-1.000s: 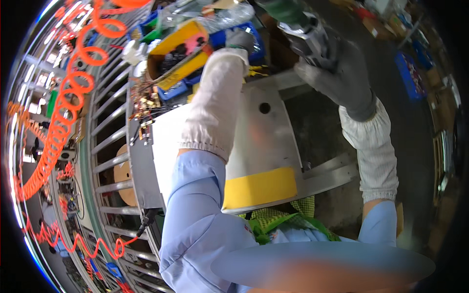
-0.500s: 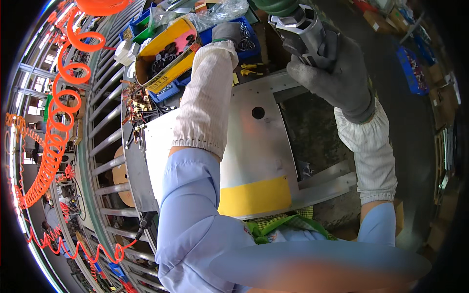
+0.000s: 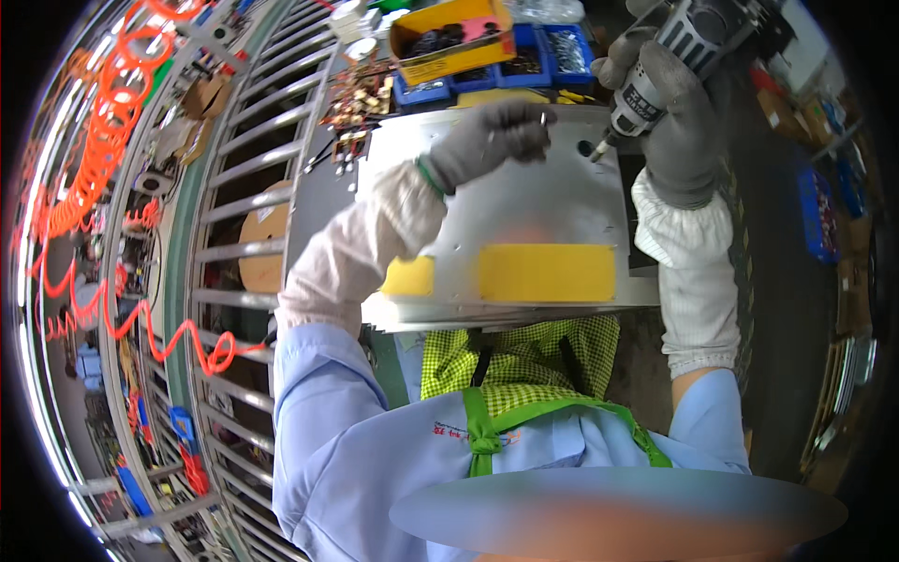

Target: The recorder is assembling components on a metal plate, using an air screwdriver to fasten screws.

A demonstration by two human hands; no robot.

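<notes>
My left hand (image 3: 489, 142), in a grey glove, is over the upper part of a flat sheet-metal panel (image 3: 552, 206). Its fingers are curled together, with a small shiny metal piece (image 3: 543, 119) showing at the fingertips; what else they hold is hidden. Farther right, my gloved right hand (image 3: 688, 140) is wrapped round a grey-and-white power screwdriver (image 3: 639, 105). The tool slants down to the left, its tip close to a round dark hole (image 3: 586, 148) in the panel; whether it touches cannot be made out. Two yellow patches (image 3: 548, 272) mark the panel's near side.
Beyond the panel stand a yellow box (image 3: 459, 62) of dark parts and blue bins (image 3: 567, 51) of small hardware. Loose brass-coloured parts (image 3: 361, 98) lie at the far left. A metal roller rack (image 3: 245, 187) runs along the left, with coiled orange hoses (image 3: 89, 159) past it.
My left hand has come back from the blue bins to above the panel. My right hand has turned the power screwdriver, tip now down toward the panel. The view has shifted.
</notes>
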